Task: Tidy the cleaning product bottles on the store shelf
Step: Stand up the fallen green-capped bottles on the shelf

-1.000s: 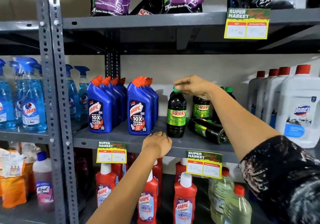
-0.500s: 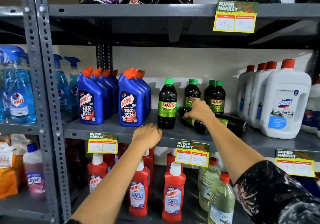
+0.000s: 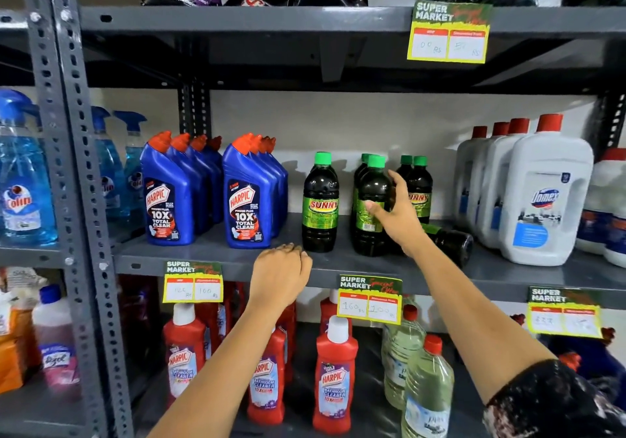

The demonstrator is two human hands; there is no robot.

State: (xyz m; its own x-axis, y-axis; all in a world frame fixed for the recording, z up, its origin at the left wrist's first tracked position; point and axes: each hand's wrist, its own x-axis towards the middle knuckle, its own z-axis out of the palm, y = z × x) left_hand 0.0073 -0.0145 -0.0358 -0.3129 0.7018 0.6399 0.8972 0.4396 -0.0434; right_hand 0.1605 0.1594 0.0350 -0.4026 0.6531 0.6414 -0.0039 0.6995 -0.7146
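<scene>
The grey metal shelf (image 3: 216, 258) carries every bottle, and the left hand (image 3: 279, 276) rests curled on its front edge, gripping nothing. Far to the right of the right hand (image 3: 394, 215) stand four white Domex jugs (image 3: 545, 197) in a row running back, red-capped; a fifth white container past them is cut off by the frame edge. To the left of both hands stand two rows of blue Harpic bottles (image 3: 247, 200), four orange caps countable in the nearer-left row and at least three in the other, those behind mostly hidden.

Smaller are the dark Sunny bottles with green caps and green-yellow labels. One upright Sunny bottle (image 3: 320, 203) stands alone just above the left hand. The right hand wraps thumb and fingers around the held Sunny bottle (image 3: 371, 200), which stands upright on the shelf with its barcode side facing out; another cap shows directly behind it. Two more upright bottles (image 3: 418, 188) stand just beyond the right hand's fingers. Under the right wrist a fallen Sunny bottle (image 3: 452, 242) lies on its side, its neck end hidden by the forearm.
</scene>
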